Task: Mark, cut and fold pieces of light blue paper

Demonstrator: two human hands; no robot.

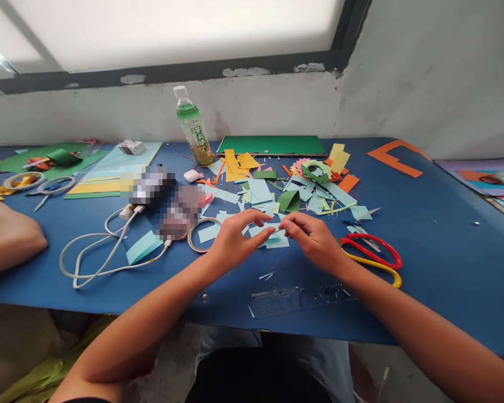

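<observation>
Above the heap of paper scraps, my left hand [237, 238] is held with its thumb and fingers apart. Close by, my right hand [313, 240] has its thumb and fingertips pinched together around something small and pale, too small to name. Light blue paper pieces [259, 191] and a folded dark green paper [289, 201] lie just beyond my fingers. Beside my right wrist are scissors with red and yellow handles [396, 259], partly hidden by the hand. A clear ruler [277, 303] lies flat between my forearms, with thin paper slivers around it.
A drink bottle [196, 136] stands at the back beside a green board [273, 145]. A ring of folded pink and green paper [315, 170] sits behind the scraps. White cables [76, 268] loop on the left, near another person's arm [10, 235]. An orange paper frame [403, 165] lies right.
</observation>
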